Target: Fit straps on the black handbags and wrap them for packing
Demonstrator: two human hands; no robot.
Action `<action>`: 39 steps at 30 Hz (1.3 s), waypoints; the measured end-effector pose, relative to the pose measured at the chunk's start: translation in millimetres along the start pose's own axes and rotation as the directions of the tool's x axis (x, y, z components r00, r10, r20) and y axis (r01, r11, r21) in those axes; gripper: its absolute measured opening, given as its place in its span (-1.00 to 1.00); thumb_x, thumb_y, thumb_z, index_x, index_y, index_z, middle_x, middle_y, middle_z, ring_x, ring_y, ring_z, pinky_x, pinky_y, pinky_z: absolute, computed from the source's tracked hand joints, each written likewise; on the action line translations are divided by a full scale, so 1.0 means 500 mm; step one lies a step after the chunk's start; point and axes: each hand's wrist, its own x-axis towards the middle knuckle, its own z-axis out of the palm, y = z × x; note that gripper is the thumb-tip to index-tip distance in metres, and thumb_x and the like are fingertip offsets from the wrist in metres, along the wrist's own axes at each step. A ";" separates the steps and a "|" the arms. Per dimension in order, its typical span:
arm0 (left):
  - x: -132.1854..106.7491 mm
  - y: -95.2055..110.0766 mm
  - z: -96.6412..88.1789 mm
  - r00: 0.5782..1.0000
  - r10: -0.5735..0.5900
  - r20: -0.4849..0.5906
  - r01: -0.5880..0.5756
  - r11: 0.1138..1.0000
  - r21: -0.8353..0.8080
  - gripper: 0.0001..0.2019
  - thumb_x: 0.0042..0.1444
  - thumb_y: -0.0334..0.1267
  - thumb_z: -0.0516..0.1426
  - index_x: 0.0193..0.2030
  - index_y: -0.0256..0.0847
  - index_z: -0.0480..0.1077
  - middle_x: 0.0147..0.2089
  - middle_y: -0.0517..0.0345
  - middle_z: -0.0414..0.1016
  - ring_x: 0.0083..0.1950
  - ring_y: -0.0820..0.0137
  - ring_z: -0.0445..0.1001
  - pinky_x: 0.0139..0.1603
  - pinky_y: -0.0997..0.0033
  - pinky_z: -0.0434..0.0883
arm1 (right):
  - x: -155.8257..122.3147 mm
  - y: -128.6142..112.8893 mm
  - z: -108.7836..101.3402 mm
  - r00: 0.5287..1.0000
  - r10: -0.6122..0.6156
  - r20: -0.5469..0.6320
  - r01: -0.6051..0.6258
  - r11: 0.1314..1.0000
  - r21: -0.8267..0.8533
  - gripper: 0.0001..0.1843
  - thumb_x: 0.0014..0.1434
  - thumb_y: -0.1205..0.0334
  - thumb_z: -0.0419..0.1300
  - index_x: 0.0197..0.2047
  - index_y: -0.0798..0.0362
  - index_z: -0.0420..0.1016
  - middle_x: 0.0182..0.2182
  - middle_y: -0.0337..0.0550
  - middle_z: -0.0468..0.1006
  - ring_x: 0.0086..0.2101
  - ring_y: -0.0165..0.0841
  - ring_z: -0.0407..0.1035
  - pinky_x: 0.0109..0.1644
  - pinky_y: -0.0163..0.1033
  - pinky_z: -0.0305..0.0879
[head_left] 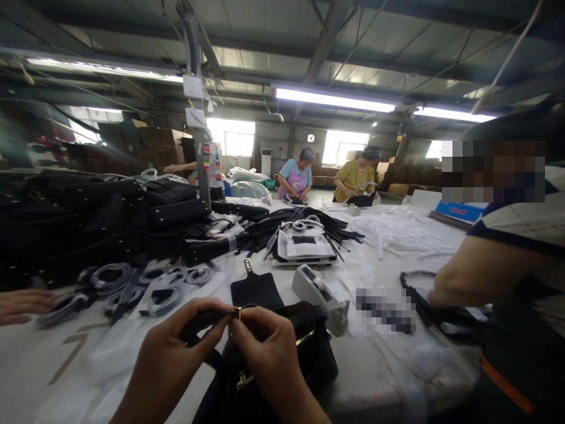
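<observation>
My left hand (174, 344) pinches a black strap (203, 320) between thumb and fingers. Close against it, my right hand (271, 344) is closed on a small gold metal ring (240, 312) at the strap's end. Whether the strap passes through the ring cannot be made out. Below both hands lies a black handbag (325, 356) with gold hardware, partly covered by my right hand and forearm. Its black flap (256, 291) is folded back, away from me, with a gold fitting (248, 266) at the tip.
A grey tape dispenser (315, 294) stands just beyond the bag. Wrapped coiled straps (112, 278) and a pile of black bags (110, 218) lie left. A co-worker's hand (26, 305) reaches in from the left; another person's arm (477, 274) works at the right. Black strips (260, 229) lie farther back.
</observation>
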 end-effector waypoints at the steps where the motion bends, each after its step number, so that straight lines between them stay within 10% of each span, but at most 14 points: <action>1: -0.003 -0.004 0.001 0.999 0.044 -0.016 -0.043 0.999 0.026 -0.87 0.11 -0.11 0.30 -0.19 0.04 0.56 -0.21 0.36 0.71 -0.18 0.34 0.68 -0.12 0.54 0.61 | -0.001 0.001 0.002 1.000 -0.003 -0.017 0.003 1.000 -0.003 -0.83 0.17 0.20 0.30 -0.29 0.09 0.69 -0.45 -0.17 0.65 -0.45 -0.37 0.47 -0.39 -0.38 0.33; 7: -0.041 -0.038 0.003 0.895 0.447 0.000 -0.438 0.876 0.200 -0.77 0.26 -0.30 0.20 0.03 0.04 0.51 0.06 0.29 0.65 -0.02 0.39 0.66 0.17 0.52 0.51 | -0.011 0.006 0.006 0.989 -0.093 -0.116 0.086 0.994 -0.061 -0.86 0.16 0.23 0.27 -0.33 0.08 0.67 -0.48 -0.20 0.64 -0.48 -0.38 0.46 -0.37 -0.38 0.35; 11: -0.068 -0.049 0.005 0.861 0.506 0.055 -0.499 0.820 0.280 -0.68 0.31 -0.33 0.15 0.17 0.01 0.45 0.24 0.23 0.52 0.11 0.38 0.60 0.26 0.56 0.42 | -0.011 0.010 0.000 0.995 -0.077 -0.067 0.078 0.997 0.009 -0.87 0.18 0.22 0.28 -0.27 0.06 0.66 -0.39 -0.17 0.68 -0.37 -0.32 0.54 -0.25 -0.36 0.42; 21: -0.060 -0.027 0.042 0.908 0.412 -0.073 -0.395 0.902 0.172 -0.72 0.26 -0.32 0.22 0.07 0.08 0.53 0.11 0.21 0.54 0.07 0.36 0.58 0.16 0.55 0.49 | -0.016 -0.010 -0.024 0.976 0.069 0.206 -0.177 0.803 0.570 -0.48 0.21 0.16 0.35 0.15 -0.07 0.24 -0.02 -0.09 0.64 -0.01 -0.23 0.54 0.14 -0.12 0.39; 26: -0.066 -0.003 0.033 0.974 0.214 0.075 -0.202 0.969 -0.145 -0.69 0.27 0.01 0.15 0.06 0.04 0.57 0.22 0.08 0.53 0.24 0.11 0.48 0.24 0.23 0.47 | -0.007 -0.012 -0.031 0.985 0.160 0.057 -0.166 0.822 0.545 -0.25 0.17 0.11 0.39 0.32 -0.03 0.17 -0.09 -0.02 0.67 -0.05 -0.15 0.57 0.10 -0.02 0.45; 32: -0.152 -0.100 0.034 0.967 -0.254 -0.001 0.251 0.956 -0.150 -0.62 0.30 0.08 0.07 0.13 0.02 0.50 0.20 0.14 0.58 0.18 0.12 0.55 0.18 0.20 0.52 | 0.005 -0.007 -0.036 0.982 0.188 -0.036 -0.149 0.870 0.470 -0.20 0.15 0.08 0.40 0.36 -0.03 0.18 -0.07 0.02 0.67 -0.07 -0.13 0.59 0.02 -0.02 0.51; 39: -0.263 -0.185 0.056 0.965 -0.257 0.056 0.260 0.964 -0.055 -0.69 0.09 -0.08 0.26 0.00 0.05 0.56 0.04 0.18 0.68 0.06 0.15 0.63 0.05 0.38 0.56 | 0.011 -0.005 -0.019 0.980 0.171 -0.099 -0.109 0.886 0.451 -0.31 0.18 0.10 0.38 0.29 -0.04 0.22 -0.03 0.01 0.65 0.00 -0.13 0.56 -0.02 -0.12 0.51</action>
